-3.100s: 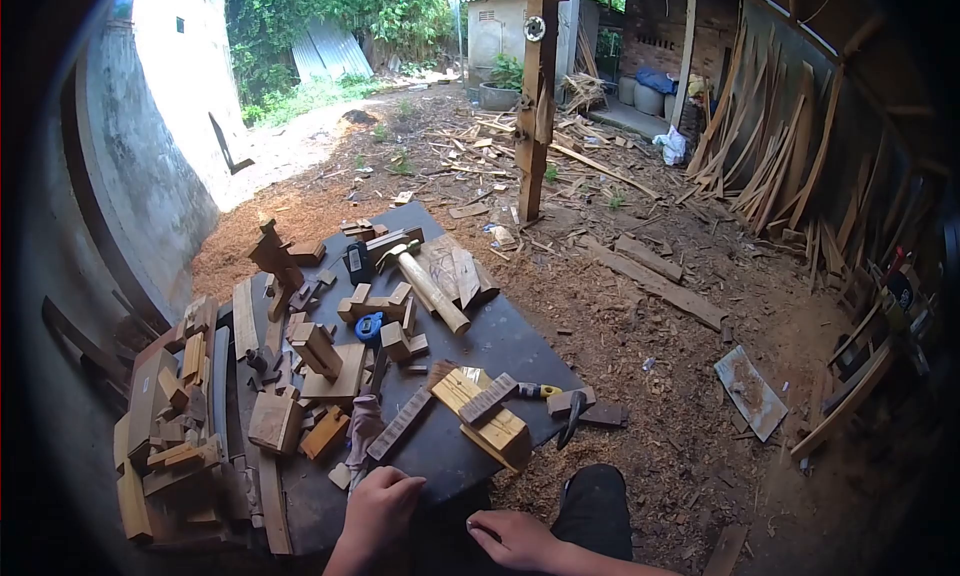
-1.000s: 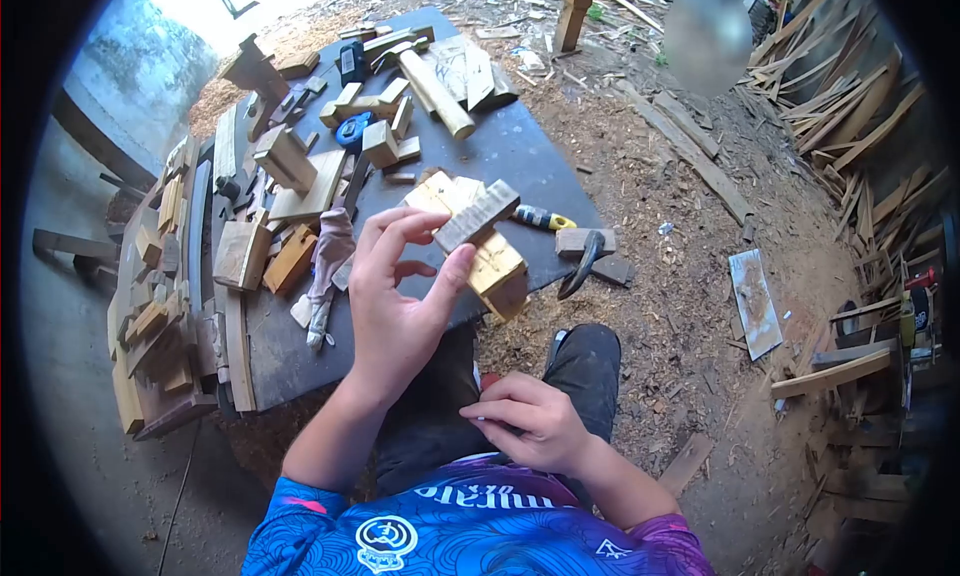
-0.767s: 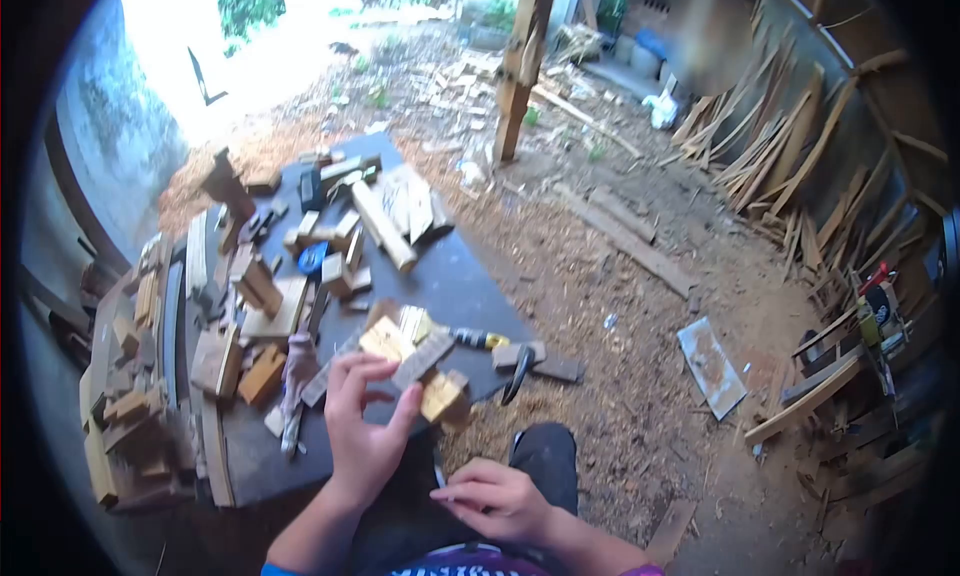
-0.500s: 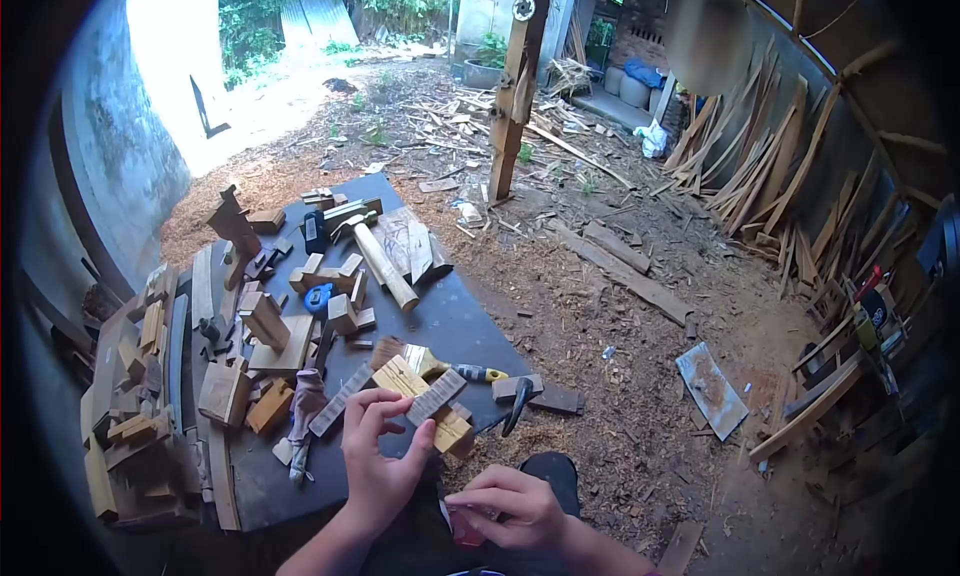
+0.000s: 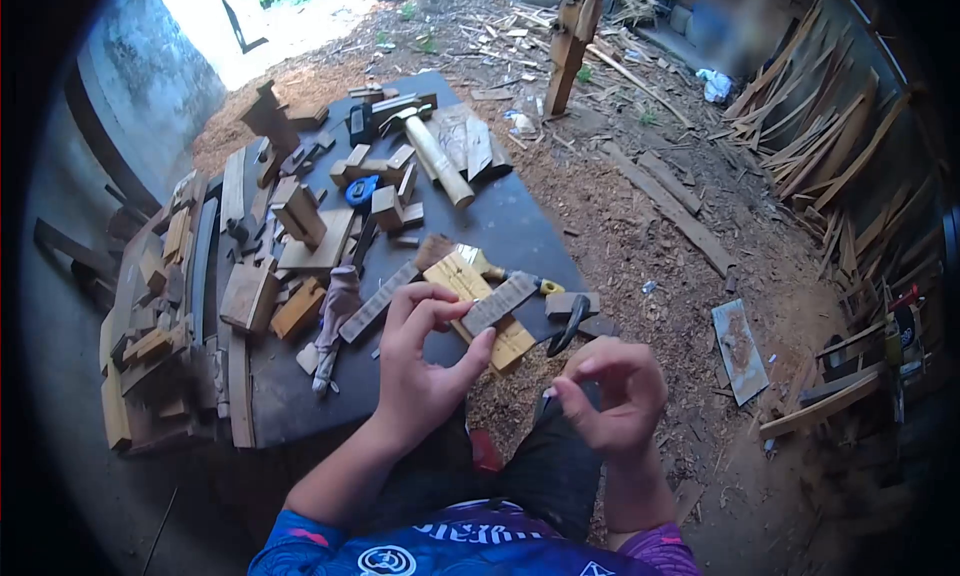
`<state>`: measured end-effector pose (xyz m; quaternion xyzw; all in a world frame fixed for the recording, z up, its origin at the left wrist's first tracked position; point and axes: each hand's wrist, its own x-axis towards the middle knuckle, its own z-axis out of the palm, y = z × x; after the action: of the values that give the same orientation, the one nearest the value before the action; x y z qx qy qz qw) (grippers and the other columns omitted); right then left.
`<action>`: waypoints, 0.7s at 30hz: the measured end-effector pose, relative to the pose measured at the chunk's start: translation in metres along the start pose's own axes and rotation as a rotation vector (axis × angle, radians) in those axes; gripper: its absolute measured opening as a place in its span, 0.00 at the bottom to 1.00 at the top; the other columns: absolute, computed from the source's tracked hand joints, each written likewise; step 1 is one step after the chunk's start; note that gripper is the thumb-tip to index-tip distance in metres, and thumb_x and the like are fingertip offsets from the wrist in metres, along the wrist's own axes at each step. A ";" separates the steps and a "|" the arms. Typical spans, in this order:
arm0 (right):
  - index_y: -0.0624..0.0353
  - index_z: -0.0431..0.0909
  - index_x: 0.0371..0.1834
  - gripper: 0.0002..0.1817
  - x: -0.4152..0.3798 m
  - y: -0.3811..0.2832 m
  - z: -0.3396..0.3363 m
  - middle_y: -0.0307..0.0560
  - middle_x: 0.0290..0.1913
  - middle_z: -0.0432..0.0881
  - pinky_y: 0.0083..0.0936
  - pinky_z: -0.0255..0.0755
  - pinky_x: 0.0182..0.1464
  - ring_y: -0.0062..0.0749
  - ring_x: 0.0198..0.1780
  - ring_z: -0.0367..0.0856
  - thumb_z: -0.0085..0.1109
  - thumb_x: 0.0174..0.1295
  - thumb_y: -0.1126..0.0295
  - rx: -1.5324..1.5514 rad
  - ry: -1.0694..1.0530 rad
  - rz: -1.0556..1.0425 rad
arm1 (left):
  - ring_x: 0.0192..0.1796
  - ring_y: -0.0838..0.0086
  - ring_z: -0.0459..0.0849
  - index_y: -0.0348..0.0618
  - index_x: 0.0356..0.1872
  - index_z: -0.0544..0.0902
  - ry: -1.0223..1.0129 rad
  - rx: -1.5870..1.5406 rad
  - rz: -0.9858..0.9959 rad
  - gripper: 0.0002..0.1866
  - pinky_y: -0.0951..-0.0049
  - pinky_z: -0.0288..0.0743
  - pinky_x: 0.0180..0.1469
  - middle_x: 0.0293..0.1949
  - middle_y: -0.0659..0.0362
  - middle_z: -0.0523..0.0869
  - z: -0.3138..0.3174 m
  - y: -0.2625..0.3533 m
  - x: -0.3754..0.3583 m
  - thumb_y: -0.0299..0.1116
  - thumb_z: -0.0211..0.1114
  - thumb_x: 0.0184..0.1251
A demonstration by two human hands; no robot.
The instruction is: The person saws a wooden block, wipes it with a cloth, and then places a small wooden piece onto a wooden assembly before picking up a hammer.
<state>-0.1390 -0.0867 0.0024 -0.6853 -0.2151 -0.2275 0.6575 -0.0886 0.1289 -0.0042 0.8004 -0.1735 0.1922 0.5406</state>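
My left hand [image 5: 425, 361] pinches the left end of a grey ridged strip [image 5: 505, 301] between thumb and fingers. The strip lies across a yellow wooden block [image 5: 515, 346] with dark marks, at the table's near right corner. To the right and lower, my right hand [image 5: 618, 394] is closed in a pinch. A tiny whitish bit shows at its fingertips, too small to name. Behind the block rests a paintbrush [image 5: 482, 264] with a yellow-and-black handle. Another grey ridged strip [image 5: 378, 302] is left of the block. Something red [image 5: 487, 451] shows between my legs.
On the dark table [image 5: 520, 221] are a hammer [image 5: 440, 164], a blue tape measure [image 5: 362, 190], a rolled cloth [image 5: 338, 311] and many wood blocks. A wooden post [image 5: 572, 51] stands beyond. Wood strips [image 5: 800, 126] lean along the right wall. Scraps litter the ground.
The view has tipped downward. My right hand has risen from the red thing at my lap and moved right, its fingers now pinched. My left hand still pinches the grey ridged strip.
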 end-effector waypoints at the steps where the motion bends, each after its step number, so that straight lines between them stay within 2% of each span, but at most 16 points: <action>1: 0.65 0.75 0.48 0.17 0.002 0.000 0.000 0.50 0.41 0.83 0.22 0.83 0.43 0.28 0.40 0.86 0.70 0.59 0.88 0.066 -0.002 0.030 | 0.53 0.70 0.81 0.37 0.45 0.86 0.010 -0.036 -0.032 0.14 0.71 0.77 0.54 0.51 0.55 0.80 0.000 0.003 0.000 0.29 0.78 0.61; 5: 0.65 0.74 0.49 0.17 0.011 0.005 0.001 0.49 0.43 0.81 0.22 0.86 0.45 0.26 0.43 0.85 0.68 0.61 0.88 0.128 0.018 0.039 | 0.52 0.65 0.84 0.35 0.42 0.86 0.026 -0.005 0.035 0.15 0.67 0.79 0.55 0.49 0.52 0.83 0.000 0.000 0.000 0.30 0.80 0.58; 10: 0.66 0.74 0.51 0.16 0.022 0.007 0.003 0.50 0.48 0.78 0.22 0.89 0.46 0.25 0.44 0.84 0.66 0.63 0.89 0.149 0.016 0.040 | 0.51 0.64 0.85 0.36 0.43 0.87 0.008 -0.008 0.056 0.15 0.68 0.79 0.55 0.48 0.53 0.84 -0.001 0.001 0.000 0.30 0.81 0.57; 18: 0.65 0.75 0.51 0.14 0.035 0.011 0.004 0.48 0.48 0.78 0.20 0.89 0.45 0.22 0.45 0.84 0.65 0.66 0.87 0.103 0.010 0.003 | 0.51 0.65 0.85 0.36 0.43 0.88 0.012 -0.002 0.058 0.15 0.67 0.80 0.55 0.48 0.53 0.84 -0.003 -0.002 0.001 0.30 0.81 0.57; 21: 0.65 0.75 0.52 0.15 0.038 0.013 0.006 0.48 0.49 0.79 0.21 0.90 0.45 0.22 0.45 0.84 0.66 0.66 0.87 0.084 0.013 0.007 | 0.55 0.68 0.83 0.37 0.44 0.88 -0.002 -0.041 0.014 0.15 0.68 0.75 0.60 0.49 0.55 0.84 -0.003 -0.003 0.000 0.31 0.80 0.59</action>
<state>-0.1006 -0.0814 0.0137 -0.6562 -0.2179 -0.2206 0.6879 -0.0880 0.1327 -0.0057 0.7881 -0.1833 0.1915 0.5555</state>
